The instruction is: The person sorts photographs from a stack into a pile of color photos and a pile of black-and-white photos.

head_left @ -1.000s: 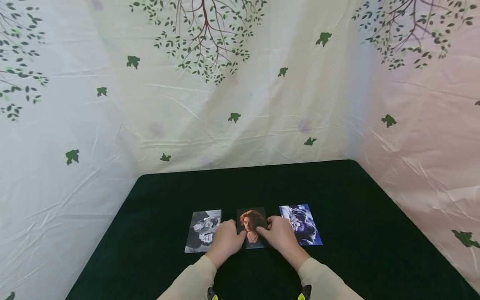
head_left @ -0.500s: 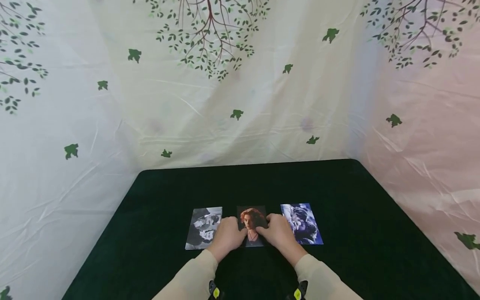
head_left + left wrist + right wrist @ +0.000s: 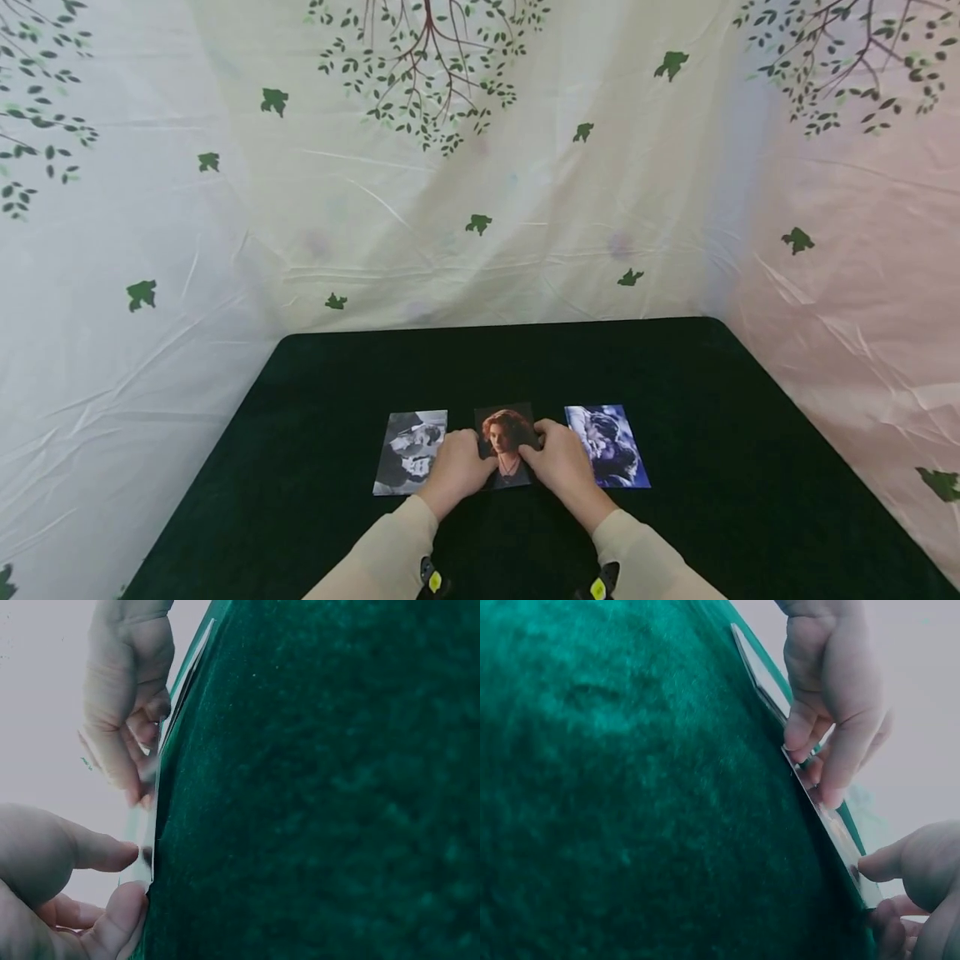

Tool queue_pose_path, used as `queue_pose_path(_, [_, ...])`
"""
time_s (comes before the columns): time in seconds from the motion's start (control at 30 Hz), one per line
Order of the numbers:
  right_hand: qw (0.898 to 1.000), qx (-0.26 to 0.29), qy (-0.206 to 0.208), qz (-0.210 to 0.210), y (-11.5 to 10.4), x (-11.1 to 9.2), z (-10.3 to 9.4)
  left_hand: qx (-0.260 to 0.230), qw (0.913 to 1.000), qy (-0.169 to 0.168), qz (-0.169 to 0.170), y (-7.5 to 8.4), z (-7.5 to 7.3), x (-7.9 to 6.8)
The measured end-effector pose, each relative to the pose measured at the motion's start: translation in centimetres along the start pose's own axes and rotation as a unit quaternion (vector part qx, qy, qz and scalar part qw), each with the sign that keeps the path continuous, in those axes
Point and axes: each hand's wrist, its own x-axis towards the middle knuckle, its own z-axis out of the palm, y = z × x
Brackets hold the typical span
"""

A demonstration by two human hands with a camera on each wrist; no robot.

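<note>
A dark photo print (image 3: 504,425) of a red-haired figure lies in the middle of a row of three on the dark green tabletop. My left hand (image 3: 459,467) pinches its left edge, thumb on the picture face. At the opposite edge, my right hand (image 3: 564,462) pinches it the same way. In the left wrist view the print (image 3: 145,862) appears almost edge-on, close above the cloth. The right wrist view also has both hands on the print (image 3: 838,829). Fingertips beneath it are partly hidden.
Left of the hands lies a black-and-white print (image 3: 401,454), partly covered by the left hand. A blue-toned print (image 3: 611,446) lies to the right, beside the right hand. The green tabletop (image 3: 495,367) reaches back to a pale curtain (image 3: 390,250) with leaf patterns.
The view has shifted slightly. The middle print has turned a little and moved slightly away from the person, both hands still gripping it. The outer prints stay in place.
</note>
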Motion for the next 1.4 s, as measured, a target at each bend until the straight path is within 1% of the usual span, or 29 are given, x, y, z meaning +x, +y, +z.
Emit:
queue_pose_path(0.1, [1.000, 0.014, 0.009, -0.002, -0.2, -0.1, -0.1, 0.005, 0.9999, -0.003, -0.011, 0.0, -0.1, -0.1])
queue_pose_path(0.27, [0.999, 0.019, 0.028, -0.011, -0.2, -0.1, -0.2, 0.000, 0.9999, 0.003, -0.010, 0.0, -0.3, -0.3])
queue_pose_path(0.4, [0.998, 0.039, 0.039, -0.024, -0.2, -0.1, -0.3, -0.020, 0.9996, 0.014, -0.013, 0.0, -0.4, -0.5])
queue_pose_path(0.47, [0.997, 0.048, 0.044, -0.029, -0.2, 0.0, -0.6, -0.037, 0.9990, 0.018, -0.017, -0.1, -0.4, -0.6])
queue_pose_path(0.57, [0.997, 0.056, 0.051, -0.029, -0.2, 0.0, -1.1, -0.061, 0.9975, 0.032, -0.014, -0.1, -0.3, -0.5])
queue_pose_path(0.7, [0.996, 0.056, 0.059, -0.028, -0.2, 0.1, -2.0, -0.084, 0.9939, 0.071, -0.003, 0.1, -0.1, -0.4])
queue_pose_path(0.8, [0.996, 0.062, 0.065, -0.029, 0.1, 0.2, -2.7, -0.113, 0.9892, 0.093, -0.005, 0.5, 0.1, -0.3])
queue_pose_path(0.9, [0.995, 0.073, 0.069, -0.027, 0.5, 0.2, -3.5, -0.153, 0.9830, 0.101, -0.010, 1.0, 0.4, -0.3])
queue_pose_path(0.97, [0.994, 0.081, 0.070, -0.025, 0.7, 0.2, -4.1, -0.185, 0.9776, 0.099, -0.013, 1.5, 0.6, -0.3])
queue_pose_path(1.07, [0.994, 0.078, 0.075, -0.019, 1.1, 0.1, -4.8, -0.224, 0.9697, 0.097, -0.017, 2.1, 1.0, -0.3])
queue_pose_path(1.2, [0.994, 0.069, 0.082, -0.012, 1.8, -0.1, -5.9, -0.255, 0.9619, 0.096, -0.018, 3.1, 1.6, -0.3])
queue_pose_path(1.27, [0.994, 0.070, 0.088, -0.010, 2.3, -0.1, -6.4, -0.275, 0.9568, 0.093, -0.018, 3.7, 2.1, -0.2])
queue_pose_path(1.33, [0.993, 0.069, 0.099, -0.011, 3.0, -0.1, -7.0, -0.301, 0.9493, 0.087, -0.020, 4.3, 2.8, -0.1])
queue_pose_path(1.4, [0.992, 0.067, 0.110, -0.012, 3.9, -0.1, -7.7, -0.322, 0.9424, 0.089, -0.022, 5.1, 3.7, 0.2])
